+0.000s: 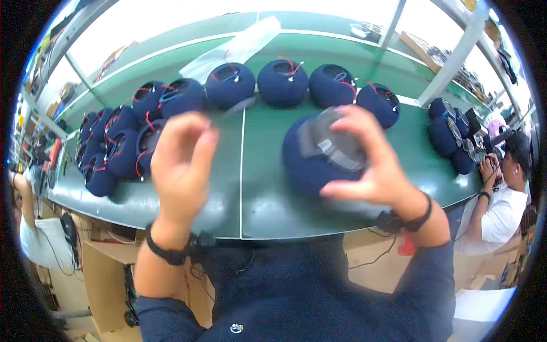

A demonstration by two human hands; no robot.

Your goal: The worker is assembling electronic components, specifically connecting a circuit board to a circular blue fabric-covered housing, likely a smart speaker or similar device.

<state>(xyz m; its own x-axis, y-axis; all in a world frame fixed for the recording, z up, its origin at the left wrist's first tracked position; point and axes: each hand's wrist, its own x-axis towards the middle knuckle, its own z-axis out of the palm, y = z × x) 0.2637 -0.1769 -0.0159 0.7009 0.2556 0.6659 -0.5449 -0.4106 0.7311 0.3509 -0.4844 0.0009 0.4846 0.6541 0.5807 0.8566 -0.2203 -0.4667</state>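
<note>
A navy ball-shaped housing (302, 171) stands near me on the green bench, right of the white line. Its top carries a dark round part (336, 134) with a pale strip across it. My right hand (373, 162) curves around the housing's right side, fingertips on the dark part and thumb at the near side. Left of the line, my left hand (182, 162) is raised with thumb and forefinger drawn together. A smeared greyish sliver (242, 105) shows just beyond these fingertips; motion blur hides what it is and whether they hold it.
Similar navy housings (283, 85) with open tops and red and blue wires form an arc behind, clustering at left (122, 154). Clear plastic film (239, 48) lies at the back. More housings (447, 137) sit at right, near a seated person (504, 194). Another person (45, 233) is at left.
</note>
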